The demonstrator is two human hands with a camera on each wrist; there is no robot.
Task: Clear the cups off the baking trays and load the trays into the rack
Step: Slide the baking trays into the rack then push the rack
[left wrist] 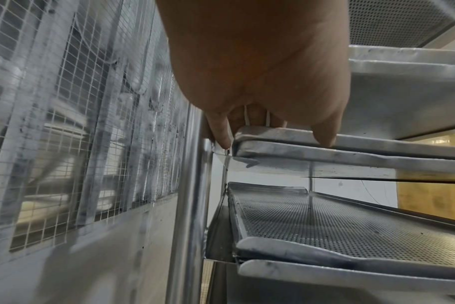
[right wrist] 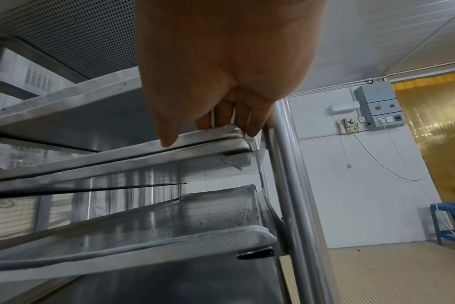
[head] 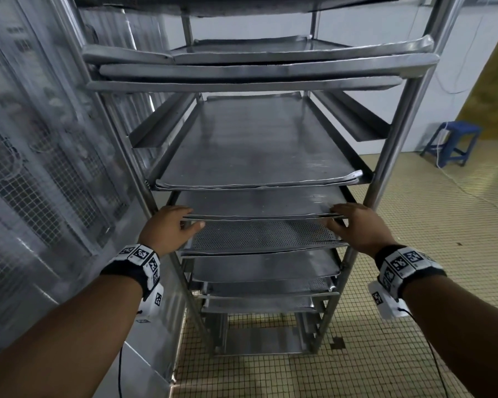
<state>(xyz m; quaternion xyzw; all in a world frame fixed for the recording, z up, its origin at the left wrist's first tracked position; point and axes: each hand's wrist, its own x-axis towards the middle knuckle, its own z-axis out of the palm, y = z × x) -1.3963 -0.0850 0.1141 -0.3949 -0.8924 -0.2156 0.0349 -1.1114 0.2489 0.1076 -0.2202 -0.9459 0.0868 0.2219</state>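
Note:
A tall steel rack (head: 391, 145) stands before me with several metal trays on its rails. My left hand (head: 170, 225) and right hand (head: 357, 225) hold the front corners of a flat baking tray (head: 256, 203) at mid height. Fingers lie on top and thumbs sit at the front rim. It rests on a second tray, largely inside the rack. The left hand (left wrist: 260, 72) shows at the tray's rim (left wrist: 377, 142), the right hand (right wrist: 221, 61) at the opposite corner (right wrist: 208, 135). A perforated tray (head: 259, 235) sits one level below. No cups are in view.
A wire-mesh panel (head: 41, 168) runs close along the rack's left side. A blue stool (head: 454, 142) with a white cable stands on the tiled floor at the back right. A yellow strip curtain (right wrist: 434, 133) and a grey electrical box (right wrist: 377, 107) are on the far wall.

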